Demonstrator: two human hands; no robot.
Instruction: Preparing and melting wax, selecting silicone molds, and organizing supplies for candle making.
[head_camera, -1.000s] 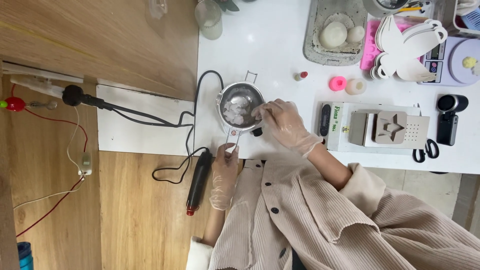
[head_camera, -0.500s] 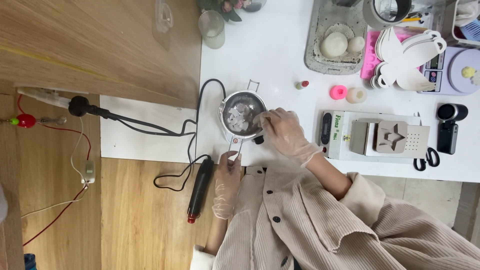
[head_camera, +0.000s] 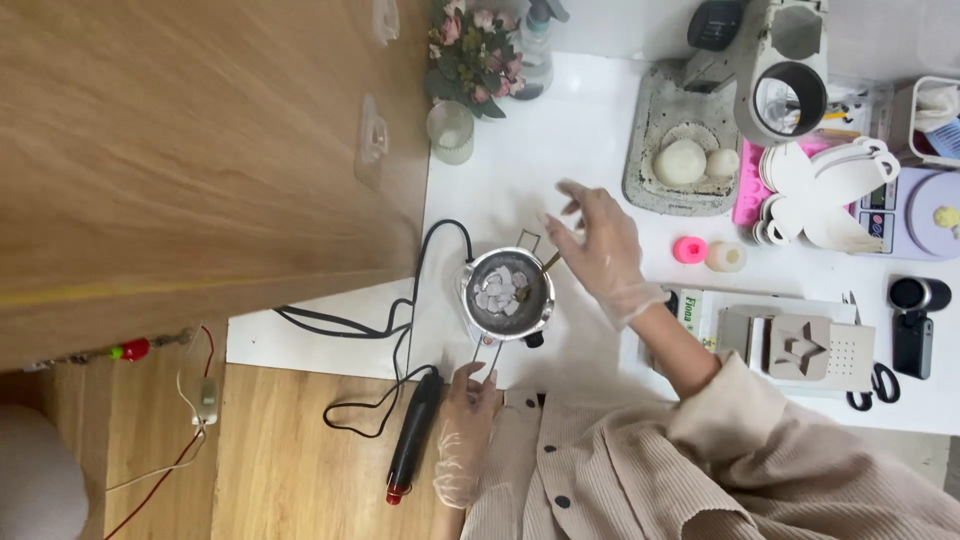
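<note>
A small metal pot (head_camera: 505, 295) with pale flaky pieces in it stands on the white table (head_camera: 520, 180). My left hand (head_camera: 465, 425), in a clear glove, pinches the end of the pot's wire handle (head_camera: 487, 358) at the table's near edge. My right hand (head_camera: 600, 245), also gloved, hovers just right of the pot and above it. Its fingers hold a thin brownish stick (head_camera: 550, 262) whose tip reaches the pot's rim.
A black wand-shaped tool (head_camera: 413, 435) with a looping cable lies left of my left hand. Further back stand a glass jar (head_camera: 451, 130), flowers (head_camera: 470, 55) and a grey tray (head_camera: 645, 150) of white lumps. White cut-out shapes (head_camera: 820, 190), a scale (head_camera: 925, 210) and scissors (head_camera: 870, 380) lie right.
My right hand has lifted from the pot's rim and moved up and to the right with the stick. My left hand stays on the handle. The view has shifted.
</note>
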